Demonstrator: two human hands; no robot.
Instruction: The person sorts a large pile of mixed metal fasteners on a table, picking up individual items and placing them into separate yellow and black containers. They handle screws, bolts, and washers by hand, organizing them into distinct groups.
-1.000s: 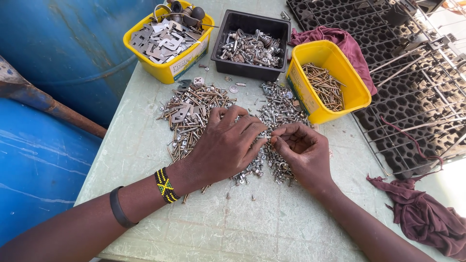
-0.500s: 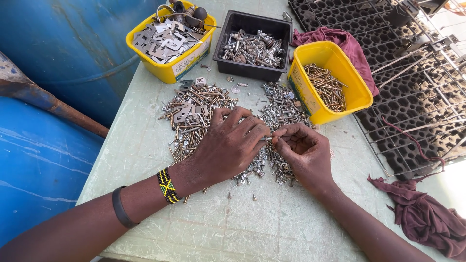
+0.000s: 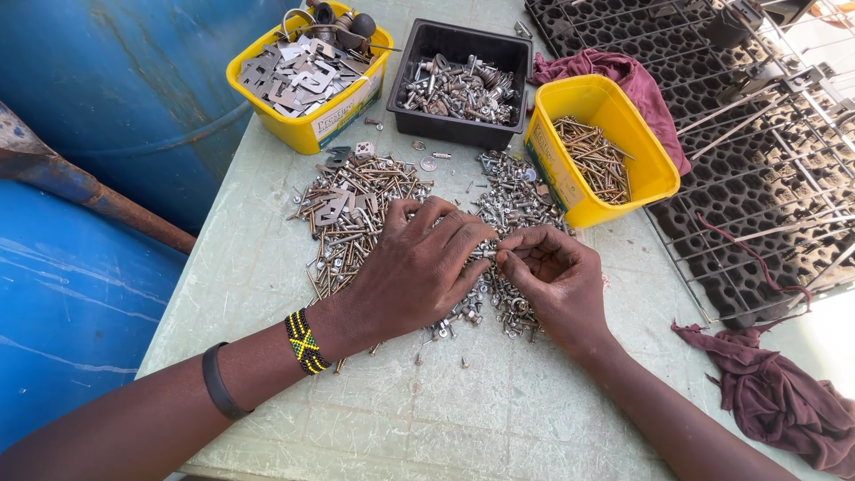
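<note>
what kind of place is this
Probably an outdoor workshop or hardware-sorting bench. A worn table holds heaps of loose screws and bolts and tubs of sorted metal parts. Blue drums stand on one side, black grid racks on the other.

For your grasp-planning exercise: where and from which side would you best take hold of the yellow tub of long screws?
Probably grip the yellow tub by its rim on the long near-right wall, coming from above: it is open-topped, and the maroon cloth crowds its far side while the screw pile touches its left.
</note>
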